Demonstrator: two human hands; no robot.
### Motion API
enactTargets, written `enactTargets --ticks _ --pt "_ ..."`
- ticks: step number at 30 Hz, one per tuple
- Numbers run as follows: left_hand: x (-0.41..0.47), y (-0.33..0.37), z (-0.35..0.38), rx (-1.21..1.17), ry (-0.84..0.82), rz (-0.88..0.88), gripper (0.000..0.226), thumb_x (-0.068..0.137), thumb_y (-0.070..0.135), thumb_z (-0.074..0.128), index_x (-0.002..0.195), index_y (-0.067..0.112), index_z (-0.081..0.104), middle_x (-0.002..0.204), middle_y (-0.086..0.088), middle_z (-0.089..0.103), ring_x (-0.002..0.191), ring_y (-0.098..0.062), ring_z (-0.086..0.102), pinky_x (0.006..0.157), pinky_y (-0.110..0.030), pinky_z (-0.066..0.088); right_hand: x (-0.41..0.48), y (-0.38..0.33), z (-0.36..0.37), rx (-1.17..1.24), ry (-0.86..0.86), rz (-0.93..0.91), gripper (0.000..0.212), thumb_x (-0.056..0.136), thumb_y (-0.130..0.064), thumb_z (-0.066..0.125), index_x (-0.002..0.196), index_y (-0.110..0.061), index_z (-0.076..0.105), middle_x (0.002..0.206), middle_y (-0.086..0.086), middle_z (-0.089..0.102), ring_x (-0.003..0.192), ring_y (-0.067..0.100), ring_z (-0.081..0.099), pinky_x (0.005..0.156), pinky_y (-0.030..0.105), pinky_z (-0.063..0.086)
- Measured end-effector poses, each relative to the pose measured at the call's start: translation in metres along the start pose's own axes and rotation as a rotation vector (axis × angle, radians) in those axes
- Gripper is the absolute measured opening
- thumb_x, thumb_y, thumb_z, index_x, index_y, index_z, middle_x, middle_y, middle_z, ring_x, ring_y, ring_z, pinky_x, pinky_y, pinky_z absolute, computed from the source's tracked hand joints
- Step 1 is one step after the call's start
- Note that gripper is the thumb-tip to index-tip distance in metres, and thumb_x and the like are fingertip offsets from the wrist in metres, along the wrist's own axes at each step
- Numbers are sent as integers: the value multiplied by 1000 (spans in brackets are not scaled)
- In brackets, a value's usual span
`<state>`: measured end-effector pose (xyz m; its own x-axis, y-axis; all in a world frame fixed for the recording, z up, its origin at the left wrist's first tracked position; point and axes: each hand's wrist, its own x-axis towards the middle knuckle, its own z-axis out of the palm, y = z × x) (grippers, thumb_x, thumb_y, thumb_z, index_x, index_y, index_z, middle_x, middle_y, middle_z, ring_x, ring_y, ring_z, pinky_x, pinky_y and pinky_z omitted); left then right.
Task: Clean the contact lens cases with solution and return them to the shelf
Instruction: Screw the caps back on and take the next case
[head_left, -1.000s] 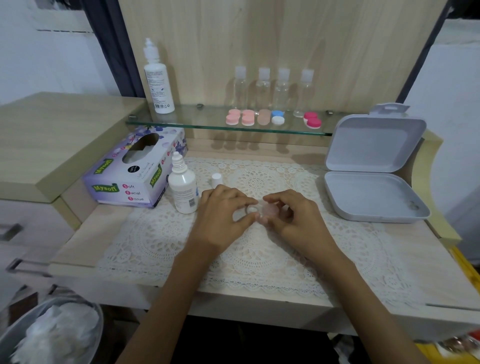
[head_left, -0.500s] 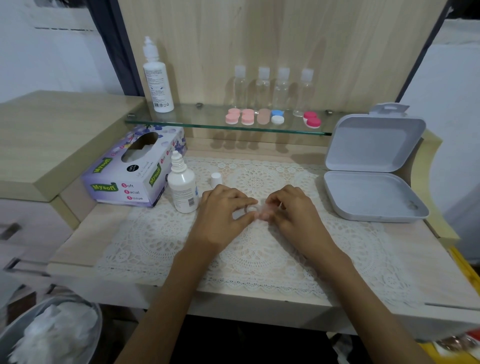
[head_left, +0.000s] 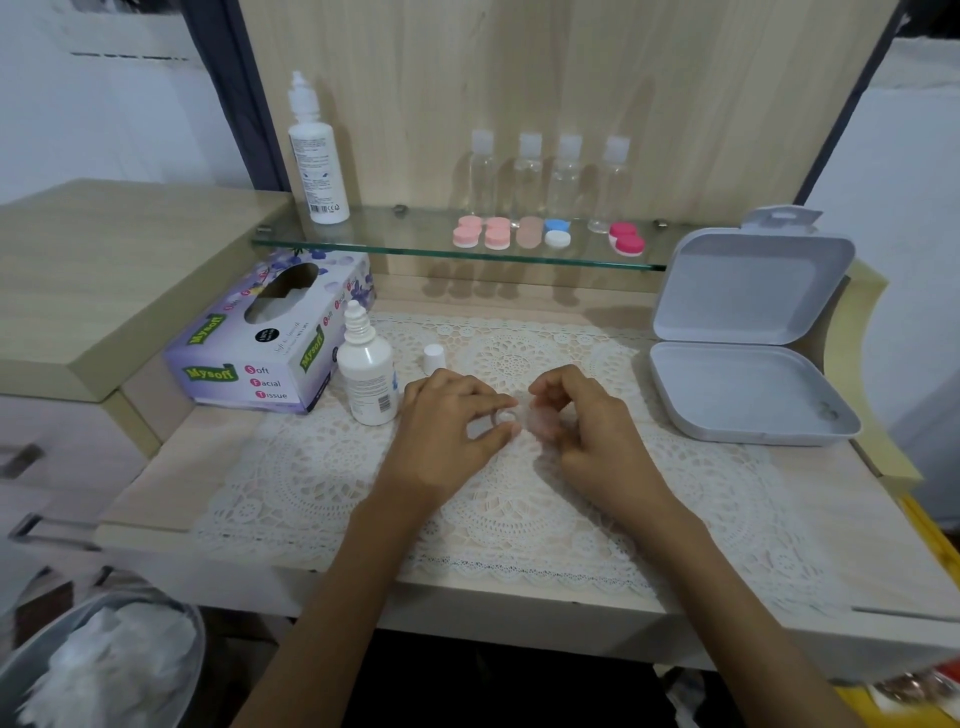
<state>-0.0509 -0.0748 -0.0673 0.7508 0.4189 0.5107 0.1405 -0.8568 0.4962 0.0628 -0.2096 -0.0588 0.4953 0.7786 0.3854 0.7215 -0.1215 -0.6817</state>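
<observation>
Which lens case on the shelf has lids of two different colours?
The blue-and-white case, fourth from the left on the shelf. The other four are each one colour.

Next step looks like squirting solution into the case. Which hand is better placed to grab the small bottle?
Probably left. The left hand sits right beside the small bottle; the right hand is on the far side of the case and would have to cross over.

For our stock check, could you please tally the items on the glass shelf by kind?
White solution bottle: 1
Clear bottles: 4
Contact lens cases: 5
Total: 10
</observation>
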Motion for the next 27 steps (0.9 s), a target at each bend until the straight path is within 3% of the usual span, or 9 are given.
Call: enactTargets --ticks 3,8,10,12,15,17,20,24,27 --pt "-1 1 0 5 -2 -2 45 77 57 47 103 30 73 95 15 67 101 -11 52 95 -40 34 -1 -2 -1 45 0 30 44 73 5 66 104 -24 55 99 -6 60 100 12 53 77 20 45" --pt "-1 1 -1 18 -4 4 48 77 57 46 104 29 73 97 14 67 103 -12 52 95 -36 31 -2 -1 -1 9 79 73 38 75 -31 78 104 -26 55 99 -10 56 97 9 48 79 21 42" --pt "-1 1 -1 23 -6 4 48 77 58 46 103 29 73 97 14 67 103 -12 52 95 -36 31 -1 -1 -1 40 73 93 35 75 -29 78 103 -28 55 95 -9 57 95 9 49 75 18 42" --pt "-1 1 0 20 -8 0 48 77 59 45 104 30 73 97 14 67 103 -12 51 94 -35 30 -1 -2 0 60 58 100 33 77 -14 74 99 -29 54 94 -9 57 94 8 50 71 14 40" --pt "-1 1 -1 14 -7 0 49 77 59 45 104 29 73 97 14 66 103 -11 50 94 -34 28 -1 -2 -1 68 21 74 39 77 4 64 97 -27 53 95 -7 59 97 12 52 75 23 45" --pt "-1 1 -1 12 -1 2 48 77 58 46 103 29 73 97 14 67 102 -12 51 93 -34 29 -1 -2 -1 98 5 55 39 80 7 61 100 -26 55 99 -6 61 101 13 54 78 20 46" --pt "-1 0 0 15 4 3 45 77 56 49 103 29 73 96 14 67 101 -13 52 93 -35 31 -2 -3 -3 134 14 100 35 82 -5 67 106 -27 55 107 -8 59 106 8 51 79 14 44" --pt "-1 0 0 32 -1 1 35 78 48 58 104 29 73 97 13 67 103 -12 51 93 -31 27 -2 -3 -3 26 66 94 39 75 -28 78 107 -25 56 100 -9 57 99 9 49 82 25 43" --pt "-1 0 0 35 3 3 36 79 50 57 104 29 73 98 14 67 103 -11 50 92 -29 25 -1 -2 -2 3 51 88 36 77 -26 77 105 -27 55 95 -11 58 96 11 51 80 27 45"
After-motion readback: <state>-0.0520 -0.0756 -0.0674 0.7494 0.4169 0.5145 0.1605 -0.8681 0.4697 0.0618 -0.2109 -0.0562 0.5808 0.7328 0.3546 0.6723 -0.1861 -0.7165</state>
